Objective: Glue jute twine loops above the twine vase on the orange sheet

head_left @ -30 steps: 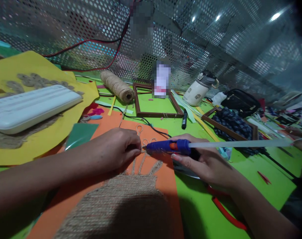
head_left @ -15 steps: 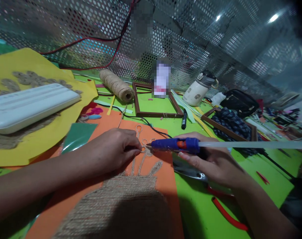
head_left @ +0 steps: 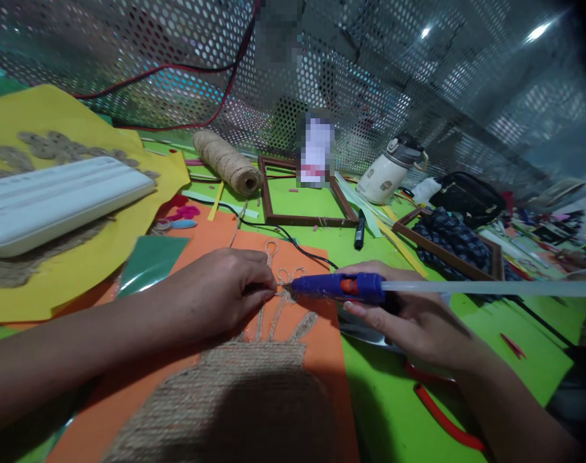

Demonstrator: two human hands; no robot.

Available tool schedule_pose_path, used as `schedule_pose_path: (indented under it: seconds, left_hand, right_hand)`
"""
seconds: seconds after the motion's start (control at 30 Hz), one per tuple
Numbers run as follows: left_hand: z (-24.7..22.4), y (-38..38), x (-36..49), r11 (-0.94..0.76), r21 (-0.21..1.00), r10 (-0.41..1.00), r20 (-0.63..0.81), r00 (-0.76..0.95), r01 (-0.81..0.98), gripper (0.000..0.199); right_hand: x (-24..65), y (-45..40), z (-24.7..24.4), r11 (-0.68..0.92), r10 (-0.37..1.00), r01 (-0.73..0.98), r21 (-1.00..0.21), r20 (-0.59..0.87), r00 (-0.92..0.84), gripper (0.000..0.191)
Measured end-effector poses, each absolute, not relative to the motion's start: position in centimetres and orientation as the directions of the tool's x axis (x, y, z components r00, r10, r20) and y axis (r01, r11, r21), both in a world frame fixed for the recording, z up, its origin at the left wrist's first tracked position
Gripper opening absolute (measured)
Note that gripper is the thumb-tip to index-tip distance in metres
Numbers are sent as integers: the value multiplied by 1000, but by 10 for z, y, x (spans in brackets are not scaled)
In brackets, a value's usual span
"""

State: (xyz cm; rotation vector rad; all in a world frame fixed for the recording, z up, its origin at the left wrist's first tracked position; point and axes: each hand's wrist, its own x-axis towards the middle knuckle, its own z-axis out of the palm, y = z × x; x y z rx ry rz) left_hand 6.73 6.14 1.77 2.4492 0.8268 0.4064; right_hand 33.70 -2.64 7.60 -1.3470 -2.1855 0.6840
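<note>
My right hand (head_left: pixel 413 321) is wrapped round a blue hot glue gun (head_left: pixel 321 286), with a long translucent glue stick (head_left: pixel 485 289) out of its back. The nozzle points left and meets a small twine flower (head_left: pixel 287 276) on an orange sheet (head_left: pixel 321 366). At the flower's left edge, my left hand (head_left: pixel 228 283) is closed in a pinch on jute twine; the fingertips hide the pinched part. The strand runs back toward the twine roll (head_left: pixel 228 164). Below the flower are twine stems, a leaf loop (head_left: pixel 304 326) and a vase shape of twine rows (head_left: pixel 210 399).
Red-handled scissors (head_left: pixel 447 418) lie under and beside my right wrist. Behind are a brown frame (head_left: pixel 312 222), a black marker (head_left: pixel 359 230) and a white bottle (head_left: pixel 384 177). A white power bank (head_left: pixel 71 199) rests on yellow sheets (head_left: pixel 162 193) at left. A black cord (head_left: pixel 293 241) crosses behind my hands.
The glue gun's nozzle has shifted slightly left and down, close to my left fingertips. My left hand keeps its pinch almost in place. The camera view has moved slightly.
</note>
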Motion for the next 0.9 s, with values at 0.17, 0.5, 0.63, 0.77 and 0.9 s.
schedule_pose_path:
  seconds: [0.17, 0.5, 0.63, 0.77, 0.9]
  left_hand:
    - [20, 61, 67, -678, 563, 630, 114, 768, 473, 29]
    - [19, 63, 67, -625, 586, 672, 68, 737, 516, 25]
    - [18, 63, 69, -616, 577, 685, 58, 726, 536, 22]
    - [19, 63, 69, -607, 585, 691, 56, 720, 537, 21]
    - [17, 63, 68, -564, 624, 707, 28, 706, 540, 19]
  right_hand:
    - [338, -27, 74, 388, 903, 669, -634, 117, -413, 22]
    - [338, -28, 77, 430, 888, 679, -595, 146, -435, 23]
    - [342, -29, 76, 422, 900, 688, -590, 181, -397, 23]
    - [340, -29, 76, 421, 897, 671, -611, 168, -410, 21]
    - [336, -29, 78, 402, 896, 662, -632, 124, -426, 17]
